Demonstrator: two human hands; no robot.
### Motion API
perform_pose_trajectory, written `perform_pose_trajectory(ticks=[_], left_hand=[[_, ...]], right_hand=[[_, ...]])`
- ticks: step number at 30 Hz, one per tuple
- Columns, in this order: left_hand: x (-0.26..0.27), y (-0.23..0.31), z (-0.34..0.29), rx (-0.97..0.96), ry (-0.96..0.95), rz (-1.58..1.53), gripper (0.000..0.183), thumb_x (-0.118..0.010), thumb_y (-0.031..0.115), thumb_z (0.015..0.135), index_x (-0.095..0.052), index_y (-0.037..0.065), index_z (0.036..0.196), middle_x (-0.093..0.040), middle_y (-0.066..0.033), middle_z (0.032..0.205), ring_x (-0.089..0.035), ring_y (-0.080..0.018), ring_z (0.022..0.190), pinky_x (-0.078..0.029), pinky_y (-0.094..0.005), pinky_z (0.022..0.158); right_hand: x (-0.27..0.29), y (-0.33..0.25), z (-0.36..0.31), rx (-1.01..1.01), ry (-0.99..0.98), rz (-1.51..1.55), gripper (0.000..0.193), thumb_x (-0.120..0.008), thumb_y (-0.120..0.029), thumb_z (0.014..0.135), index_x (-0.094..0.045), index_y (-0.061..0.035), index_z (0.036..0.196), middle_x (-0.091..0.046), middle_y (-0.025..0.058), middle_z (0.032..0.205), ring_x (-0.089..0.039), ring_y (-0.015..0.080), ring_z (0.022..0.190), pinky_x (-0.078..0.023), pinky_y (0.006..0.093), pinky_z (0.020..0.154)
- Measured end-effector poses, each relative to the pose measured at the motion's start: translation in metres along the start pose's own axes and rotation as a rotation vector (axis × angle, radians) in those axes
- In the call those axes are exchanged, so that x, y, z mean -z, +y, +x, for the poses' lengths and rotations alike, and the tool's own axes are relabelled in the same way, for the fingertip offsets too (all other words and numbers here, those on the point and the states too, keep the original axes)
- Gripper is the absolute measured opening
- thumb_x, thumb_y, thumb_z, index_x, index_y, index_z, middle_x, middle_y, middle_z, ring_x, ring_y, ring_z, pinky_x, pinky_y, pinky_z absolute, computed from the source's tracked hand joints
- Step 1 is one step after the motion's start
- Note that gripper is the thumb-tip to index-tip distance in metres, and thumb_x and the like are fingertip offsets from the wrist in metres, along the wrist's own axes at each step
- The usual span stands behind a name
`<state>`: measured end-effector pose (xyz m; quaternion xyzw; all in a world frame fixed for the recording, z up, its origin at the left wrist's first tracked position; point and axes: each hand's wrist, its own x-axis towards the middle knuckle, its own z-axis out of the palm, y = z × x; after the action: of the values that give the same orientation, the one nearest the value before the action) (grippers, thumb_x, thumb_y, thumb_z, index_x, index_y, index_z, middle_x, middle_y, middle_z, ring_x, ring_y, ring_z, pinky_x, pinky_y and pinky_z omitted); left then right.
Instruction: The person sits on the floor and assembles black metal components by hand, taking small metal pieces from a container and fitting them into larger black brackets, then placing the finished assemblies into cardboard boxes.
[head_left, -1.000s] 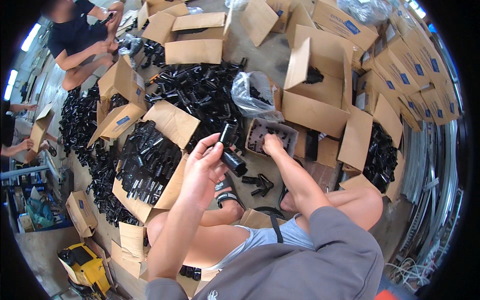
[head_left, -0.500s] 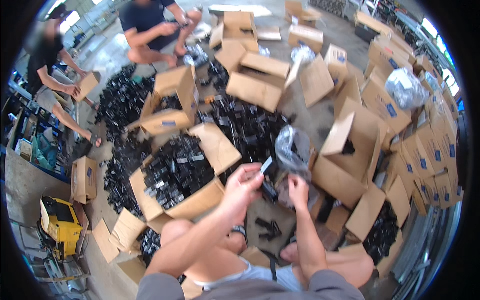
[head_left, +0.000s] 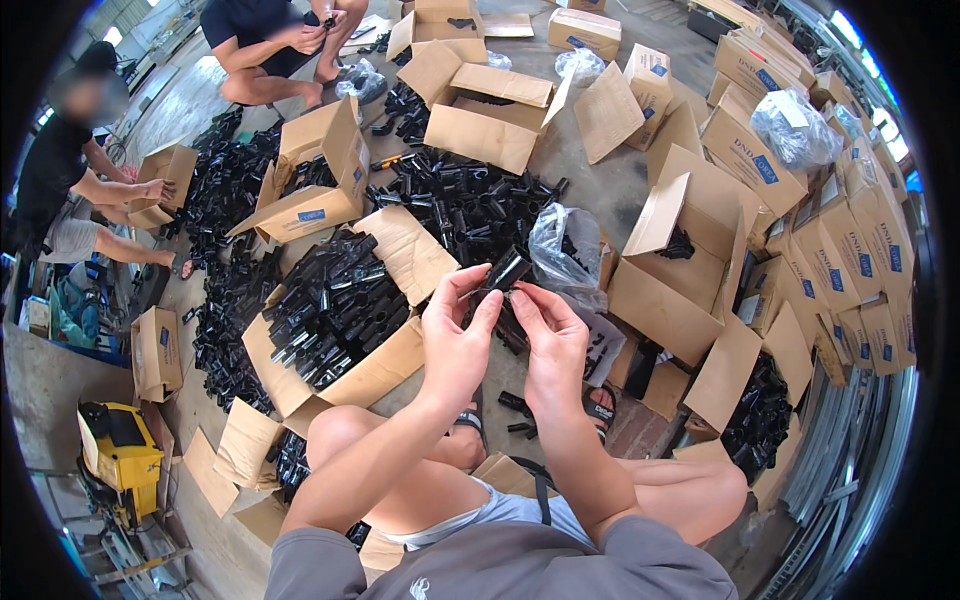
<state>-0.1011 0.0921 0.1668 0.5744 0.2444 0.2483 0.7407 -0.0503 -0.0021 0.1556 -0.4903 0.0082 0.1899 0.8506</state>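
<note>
I'm looking down on a wide grey concrete floor (head_left: 608,190), its surface scuffed and dusty. Toward its far left corner it turns shiny and throws back pale light. Beyond that corner a bright opening (head_left: 113,37) shows white; I can't tell whether it is a window or a doorway. More white light glares from a bright strip (head_left: 848,28) past the far right corner. Along the floor's right edge I see long grey metal rails (head_left: 860,440) lying side by side. By the left edge stand a cluttered blue-edged shelf (head_left: 105,352), a grey panel (head_left: 65,385) and a yellow machine (head_left: 130,455).
</note>
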Motion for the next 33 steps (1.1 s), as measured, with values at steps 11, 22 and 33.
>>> perform_pose_trajectory(ticks=[11, 22, 33], left_hand=[[0.003, 0.008, -0.005, -0.139, 0.023, 0.013, 0.029, -0.066, -0.002, 0.095, -0.061, 0.0, 0.124, -0.068, -0.0077, 0.112, -0.063, -0.0138, 0.103, -0.05, -0.0288, 0.091], [0.003, 0.009, -0.006, -0.133, -0.009, 0.088, 0.03, -0.065, -0.001, 0.096, -0.059, -0.001, 0.125, -0.067, -0.0077, 0.113, -0.062, -0.0127, 0.106, -0.049, -0.0282, 0.094], [0.004, -0.002, -0.004, -0.219, 0.065, 0.083, 0.026, -0.067, 0.0, 0.091, -0.064, -0.001, 0.117, -0.068, -0.0095, 0.106, -0.062, -0.0138, 0.095, -0.051, -0.0285, 0.086]], right_hand=[[-0.013, 0.01, -0.008, 0.069, 0.076, -0.075, 0.022, -0.075, -0.006, 0.093, -0.073, 0.0028, 0.112, -0.073, 0.0065, 0.107, -0.065, 0.0089, 0.094, -0.052, 0.022, 0.085], [-0.006, 0.007, -0.005, 0.172, 0.024, -0.2, 0.016, -0.073, -0.01, 0.095, -0.074, 0.0027, 0.105, -0.07, 0.0053, 0.105, -0.065, 0.0079, 0.091, -0.053, 0.0229, 0.081], [-0.012, 0.007, -0.014, 0.267, 0.023, -0.453, 0.022, -0.068, -0.012, 0.098, -0.069, 0.0036, 0.113, -0.071, 0.0061, 0.103, -0.064, 0.0109, 0.091, -0.052, 0.0253, 0.081]])
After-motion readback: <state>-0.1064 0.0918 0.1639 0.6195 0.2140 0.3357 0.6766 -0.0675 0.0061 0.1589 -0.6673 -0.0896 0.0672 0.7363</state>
